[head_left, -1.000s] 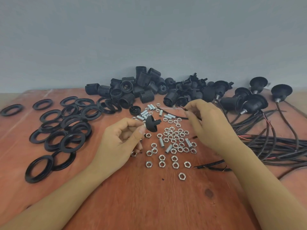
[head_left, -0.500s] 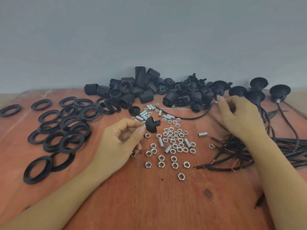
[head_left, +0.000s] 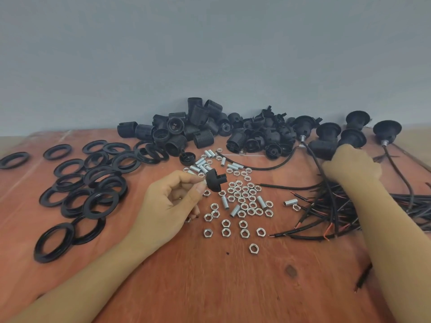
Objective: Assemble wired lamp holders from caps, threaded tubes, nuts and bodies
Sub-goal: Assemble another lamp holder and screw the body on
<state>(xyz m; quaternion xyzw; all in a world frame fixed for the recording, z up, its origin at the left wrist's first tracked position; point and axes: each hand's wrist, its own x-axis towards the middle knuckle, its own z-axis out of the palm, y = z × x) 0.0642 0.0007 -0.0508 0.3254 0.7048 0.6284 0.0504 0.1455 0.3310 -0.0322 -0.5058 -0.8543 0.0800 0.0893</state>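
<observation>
The left hand [head_left: 168, 201] pinches the cap [head_left: 215, 180] between its fingers; right hand [head_left: 352, 169] fingers unclear.

Bright, shiny metal nuts [head_left: 245, 199] and ribbed metal threaded tubes [head_left: 235, 210] lie on a reddish wooden table [head_left: 210, 287], its smooth, faintly glossy surface showing grain and a dark knot. The rings [head_left: 102, 176] are glossy black plastic. The ribbed bodies [head_left: 203, 138] and the cap [head_left: 213, 180] look like duller black plastic. The wires [head_left: 415, 206] wear smooth black sheathing, red inside. The grey wall [head_left: 210, 54] behind is matt.
</observation>
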